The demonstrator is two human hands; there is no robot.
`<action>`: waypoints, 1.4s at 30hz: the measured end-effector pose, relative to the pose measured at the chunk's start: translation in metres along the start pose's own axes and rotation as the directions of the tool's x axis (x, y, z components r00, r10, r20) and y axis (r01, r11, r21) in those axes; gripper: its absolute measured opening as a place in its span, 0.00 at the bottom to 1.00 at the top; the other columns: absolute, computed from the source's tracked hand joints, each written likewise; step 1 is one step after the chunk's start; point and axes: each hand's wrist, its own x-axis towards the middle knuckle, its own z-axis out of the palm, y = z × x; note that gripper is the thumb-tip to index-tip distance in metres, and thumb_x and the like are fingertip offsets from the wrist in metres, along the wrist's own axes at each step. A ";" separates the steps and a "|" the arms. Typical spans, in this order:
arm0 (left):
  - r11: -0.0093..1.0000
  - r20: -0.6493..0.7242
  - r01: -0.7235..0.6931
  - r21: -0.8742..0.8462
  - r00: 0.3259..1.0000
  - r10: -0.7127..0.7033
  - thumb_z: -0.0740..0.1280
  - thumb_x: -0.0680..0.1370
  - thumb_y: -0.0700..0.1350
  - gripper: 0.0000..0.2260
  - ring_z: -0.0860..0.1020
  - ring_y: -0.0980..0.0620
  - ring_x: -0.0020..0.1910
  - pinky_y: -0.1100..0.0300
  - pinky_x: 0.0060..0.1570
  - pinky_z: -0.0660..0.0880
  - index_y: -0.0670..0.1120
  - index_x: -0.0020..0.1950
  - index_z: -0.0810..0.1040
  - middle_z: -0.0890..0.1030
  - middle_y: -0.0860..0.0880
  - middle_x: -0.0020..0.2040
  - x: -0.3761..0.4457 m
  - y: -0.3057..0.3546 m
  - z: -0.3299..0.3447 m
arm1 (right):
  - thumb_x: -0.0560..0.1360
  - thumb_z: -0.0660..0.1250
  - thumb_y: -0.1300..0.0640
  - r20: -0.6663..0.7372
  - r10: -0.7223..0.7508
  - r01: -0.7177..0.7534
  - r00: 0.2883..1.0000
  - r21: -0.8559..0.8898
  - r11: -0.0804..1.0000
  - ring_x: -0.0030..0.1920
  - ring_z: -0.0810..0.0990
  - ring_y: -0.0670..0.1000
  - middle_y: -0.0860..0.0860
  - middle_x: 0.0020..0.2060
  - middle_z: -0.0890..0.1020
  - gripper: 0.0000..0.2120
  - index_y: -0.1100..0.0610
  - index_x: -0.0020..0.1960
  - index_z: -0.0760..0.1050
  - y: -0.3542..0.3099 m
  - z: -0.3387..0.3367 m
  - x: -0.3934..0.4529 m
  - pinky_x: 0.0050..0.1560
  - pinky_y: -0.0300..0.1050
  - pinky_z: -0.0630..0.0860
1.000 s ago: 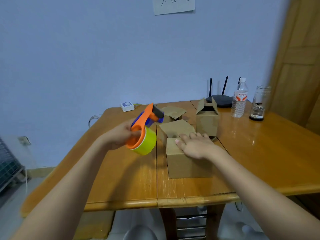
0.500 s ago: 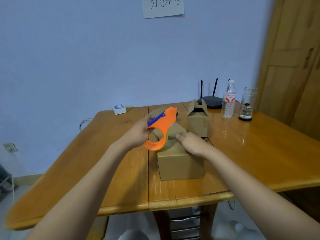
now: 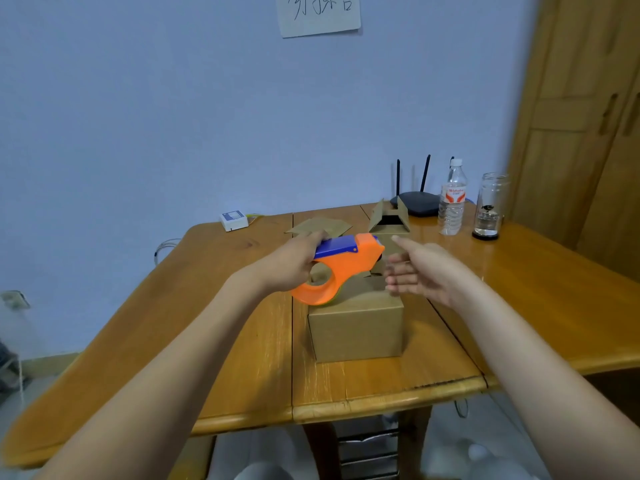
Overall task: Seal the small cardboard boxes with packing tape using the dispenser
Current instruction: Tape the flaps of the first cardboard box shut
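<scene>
Wooden drop-leaf table (image 3: 554, 306) by blue wall | closed brown cardboard box (image 3: 356, 327) near front edge | left hand (image 3: 294, 265) grips orange-and-blue tape dispenser (image 3: 343, 268) over box top | right hand (image 3: 422, 275) open, fingers straight, at dispenser's 3 o'clock | advice: pin flaps, start tape past far edge, pull toward 6 o'clock.

Your nearest box (image 3: 356, 329) sits on the table (image 3: 221, 341). Above its top, your left hand (image 3: 294, 263) holds the dispenser (image 3: 341, 268); your right hand (image 3: 420, 273) hovers right. Behind it stands an open box (image 3: 389, 223); farther right-behind, the router (image 3: 414, 202), bottle (image 3: 452, 202) and jar (image 3: 488, 209).
</scene>
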 end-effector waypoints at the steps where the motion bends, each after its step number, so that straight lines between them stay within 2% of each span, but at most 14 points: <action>1: 1.000 0.005 -0.002 0.005 1.000 0.002 0.63 0.79 0.33 0.19 0.76 0.47 0.55 0.54 0.55 0.74 0.46 0.69 0.69 0.77 0.45 0.59 0.000 0.001 0.000 | 0.82 0.64 0.48 0.056 0.071 -0.072 0.996 0.017 0.997 0.45 0.86 0.59 0.63 0.44 0.86 0.19 0.66 0.54 0.77 -0.002 -0.002 -0.004 0.41 0.51 0.84; 4: 1.000 0.018 -0.013 0.019 1.000 0.013 0.63 0.79 0.34 0.20 0.76 0.48 0.55 0.57 0.52 0.74 0.47 0.69 0.69 0.77 0.46 0.60 0.003 0.004 0.000 | 0.82 0.66 0.55 0.172 0.174 -0.200 0.970 0.150 0.968 0.42 0.86 0.60 0.64 0.41 0.86 0.16 0.70 0.56 0.75 -0.002 -0.007 -0.007 0.37 0.52 0.85; 7: 0.999 0.029 -0.022 0.032 0.999 0.021 0.62 0.80 0.34 0.19 0.76 0.48 0.54 0.59 0.50 0.72 0.47 0.69 0.69 0.77 0.46 0.59 0.004 0.007 -0.001 | 0.80 0.68 0.60 0.216 0.180 -0.238 0.960 0.282 0.930 0.39 0.84 0.57 0.62 0.38 0.84 0.10 0.68 0.53 0.76 -0.001 -0.011 -0.003 0.37 0.51 0.85; 11: 0.998 0.044 -0.034 0.048 0.999 0.032 0.61 0.79 0.33 0.19 0.76 0.47 0.52 0.61 0.45 0.70 0.47 0.68 0.69 0.77 0.45 0.58 0.006 0.008 -0.002 | 0.79 0.67 0.66 0.195 0.169 -0.214 0.966 0.235 0.948 0.40 0.81 0.55 0.60 0.40 0.80 0.05 0.69 0.48 0.79 0.002 -0.013 0.003 0.37 0.50 0.85; 14: 0.997 0.056 -0.042 0.057 0.998 0.039 0.59 0.78 0.32 0.19 0.76 0.47 0.50 0.65 0.41 0.68 0.46 0.68 0.69 0.76 0.44 0.57 0.007 0.009 -0.002 | 0.78 0.69 0.66 0.196 0.194 -0.229 0.961 0.179 0.957 0.39 0.81 0.53 0.59 0.41 0.81 0.05 0.69 0.48 0.80 0.003 -0.013 0.007 0.36 0.49 0.85; 19: 0.998 0.076 -0.040 0.048 0.996 0.036 0.60 0.78 0.32 0.19 0.76 0.47 0.49 0.62 0.42 0.69 0.46 0.67 0.70 0.76 0.44 0.57 0.011 0.011 -0.002 | 0.77 0.71 0.66 0.210 0.221 -0.251 0.952 0.125 0.960 0.33 0.77 0.49 0.56 0.33 0.78 0.05 0.67 0.44 0.79 0.002 -0.012 0.012 0.34 0.44 0.83; 23: 0.997 0.095 -0.049 0.067 0.995 0.042 0.60 0.78 0.32 0.19 0.75 0.48 0.49 0.64 0.41 0.68 0.46 0.67 0.70 0.76 0.45 0.57 0.013 0.012 -0.002 | 0.78 0.69 0.67 0.184 0.214 -0.240 0.959 0.131 0.962 0.30 0.74 0.47 0.54 0.31 0.77 0.05 0.67 0.43 0.80 0.006 -0.013 0.016 0.32 0.42 0.82; 27: 0.994 0.127 -0.057 0.097 0.991 0.044 0.62 0.79 0.34 0.19 0.76 0.46 0.51 0.53 0.50 0.76 0.47 0.68 0.69 0.75 0.45 0.58 0.016 0.013 -0.002 | 0.79 0.65 0.69 0.166 0.224 -0.250 0.960 0.154 0.956 0.30 0.73 0.48 0.56 0.30 0.76 0.07 0.68 0.43 0.78 0.008 -0.018 0.017 0.31 0.42 0.82; 29: 0.992 0.139 -0.054 0.110 0.989 0.038 0.62 0.79 0.34 0.19 0.76 0.46 0.51 0.51 0.52 0.76 0.47 0.68 0.69 0.75 0.45 0.58 0.018 0.013 -0.002 | 0.79 0.64 0.70 0.155 0.228 -0.250 0.961 0.141 0.958 0.30 0.72 0.48 0.56 0.32 0.75 0.09 0.68 0.41 0.77 0.009 -0.019 0.016 0.30 0.42 0.82; 33: 0.990 0.152 -0.056 0.131 0.988 0.036 0.62 0.79 0.34 0.19 0.76 0.47 0.52 0.59 0.47 0.72 0.47 0.69 0.70 0.75 0.46 0.57 0.021 0.016 0.001 | 0.79 0.63 0.71 0.120 0.209 -0.224 0.971 0.139 0.965 0.32 0.71 0.48 0.56 0.31 0.75 0.09 0.69 0.41 0.77 0.012 -0.020 0.014 0.30 0.44 0.82; 36: 0.989 0.149 -0.057 0.136 0.988 0.037 0.62 0.79 0.33 0.19 0.75 0.48 0.51 0.64 0.44 0.70 0.47 0.68 0.70 0.75 0.46 0.56 0.022 0.017 0.003 | 0.79 0.64 0.70 0.120 0.204 -0.219 0.972 0.129 0.967 0.31 0.71 0.47 0.55 0.26 0.78 0.06 0.69 0.44 0.77 0.011 -0.025 0.014 0.31 0.44 0.83; 42: 0.989 0.152 -0.057 0.137 0.988 0.036 0.62 0.79 0.33 0.19 0.75 0.49 0.49 0.67 0.41 0.67 0.47 0.67 0.70 0.75 0.47 0.55 0.024 0.023 0.003 | 0.77 0.68 0.68 0.137 0.241 -0.260 0.961 0.148 0.954 0.30 0.71 0.46 0.54 0.33 0.75 0.03 0.69 0.47 0.80 0.017 -0.038 0.016 0.33 0.42 0.82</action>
